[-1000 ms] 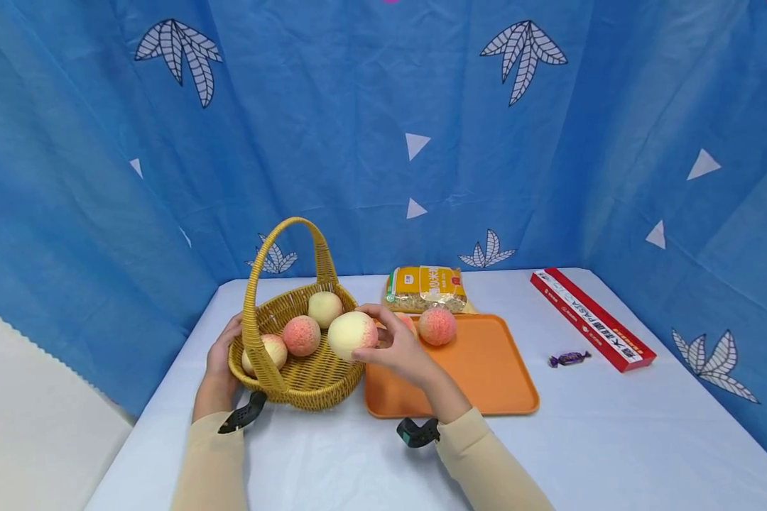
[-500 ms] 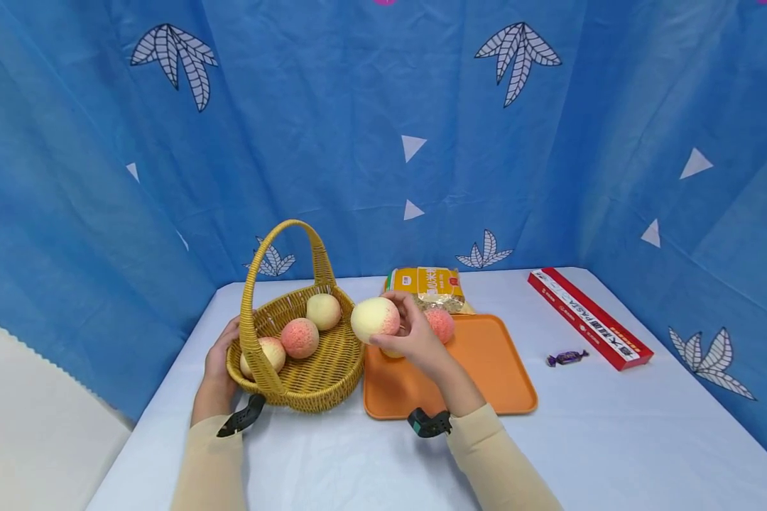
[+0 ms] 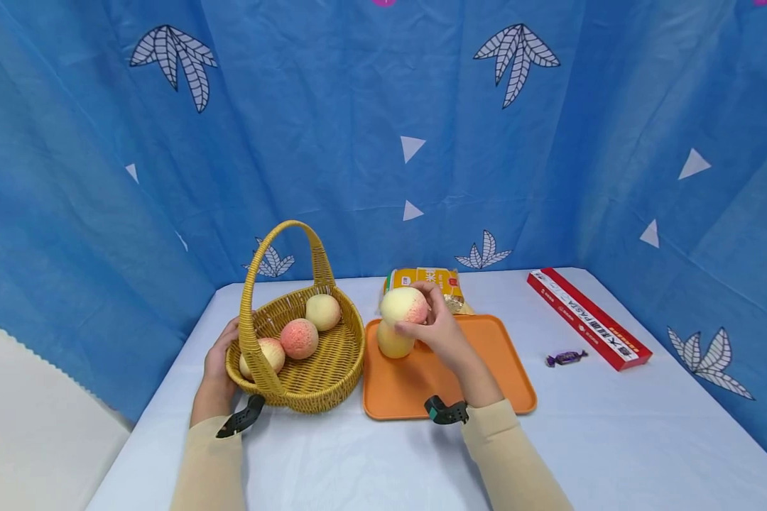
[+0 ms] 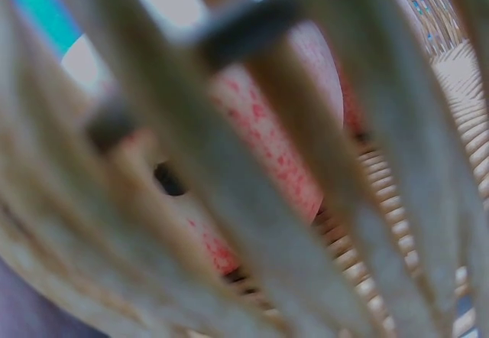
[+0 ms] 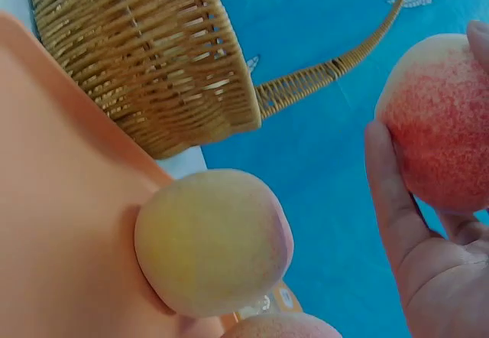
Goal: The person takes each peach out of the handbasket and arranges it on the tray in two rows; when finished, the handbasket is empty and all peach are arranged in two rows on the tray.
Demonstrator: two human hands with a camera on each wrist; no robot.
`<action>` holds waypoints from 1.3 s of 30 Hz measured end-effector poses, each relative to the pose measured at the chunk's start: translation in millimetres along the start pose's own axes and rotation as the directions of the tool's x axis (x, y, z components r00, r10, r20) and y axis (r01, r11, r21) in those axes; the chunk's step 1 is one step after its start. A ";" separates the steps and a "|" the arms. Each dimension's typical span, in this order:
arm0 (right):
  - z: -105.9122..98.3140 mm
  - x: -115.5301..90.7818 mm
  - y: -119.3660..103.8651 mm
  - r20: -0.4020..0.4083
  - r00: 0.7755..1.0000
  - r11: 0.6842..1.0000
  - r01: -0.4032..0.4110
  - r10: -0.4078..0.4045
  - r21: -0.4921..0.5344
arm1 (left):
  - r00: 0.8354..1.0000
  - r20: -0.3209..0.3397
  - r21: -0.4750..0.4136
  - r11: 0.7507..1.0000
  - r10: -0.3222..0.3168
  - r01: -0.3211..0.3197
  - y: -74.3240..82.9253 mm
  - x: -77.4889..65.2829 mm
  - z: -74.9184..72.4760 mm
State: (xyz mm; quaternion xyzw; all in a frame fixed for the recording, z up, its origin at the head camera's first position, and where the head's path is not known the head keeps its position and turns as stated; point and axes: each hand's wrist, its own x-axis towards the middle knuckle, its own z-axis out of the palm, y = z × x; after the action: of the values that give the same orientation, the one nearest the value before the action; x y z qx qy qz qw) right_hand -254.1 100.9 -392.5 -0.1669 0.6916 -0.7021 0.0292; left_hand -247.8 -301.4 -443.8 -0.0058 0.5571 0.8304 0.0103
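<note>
My right hand (image 3: 441, 330) holds a pale peach (image 3: 401, 305) with a pink side, thumb and fingers around it, raised above the orange tray (image 3: 383, 401). Just under it in the head view, a yellowish peach (image 3: 394, 343) sits on the tray. Another peach (image 5: 283, 329) shows at the bottom of the right wrist view and is hidden by my hand from above. My left hand (image 3: 219, 362) holds the left rim of the wicker basket (image 3: 322, 394). Inside lie a pale peach (image 3: 322, 312), a pink peach (image 3: 299, 338) and a third peach (image 3: 270, 357), partly behind the handle.
The basket's tall handle (image 3: 294, 223) arches over its left part. A yellow pasta bag (image 3: 450, 285) lies behind the tray. Farther right are a purple wrapped candy (image 3: 565, 358) and a long red pasta box (image 3: 589, 319). Blue curtain (image 3: 371, 142) surrounds the table's back.
My right hand has carried the pale peach rightward and slightly up, from over the basket's right rim to over the tray. The left hand and basket stay in place.
</note>
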 end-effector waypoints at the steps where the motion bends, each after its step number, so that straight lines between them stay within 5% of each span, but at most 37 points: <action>1: -1.4 0.3 0.5 -0.003 1.000 1.000 -0.004 0.004 -0.006 | 1.000 0.001 0.010 1.000 0.003 -0.003 -0.6 0.6 -0.6; 22: -44.8 -0.9 8.4 -0.189 0.982 0.988 -0.047 0.019 -0.147 | 0.999 -0.007 0.003 0.999 0.035 -0.035 -10.8 8.6 -10.4; 31: -58.6 -0.7 16.9 -0.351 0.936 0.970 -0.104 0.022 -0.218 | 1.000 -0.031 0.005 1.000 0.006 -0.006 -9.3 9.9 -8.2; 39: -76.5 -5.1 19.6 -0.418 0.905 0.955 -0.188 0.078 -0.229 | 0.999 -0.041 0.022 1.000 -0.002 0.003 -10.0 10.8 -8.5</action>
State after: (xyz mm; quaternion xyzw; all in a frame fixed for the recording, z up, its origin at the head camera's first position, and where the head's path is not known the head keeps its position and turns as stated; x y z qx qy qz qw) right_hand -274.0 175.0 -411.8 0.0272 0.7797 -0.6192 -0.0887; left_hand -258.4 -305.3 -456.5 -0.0233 0.5664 0.8238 -0.0001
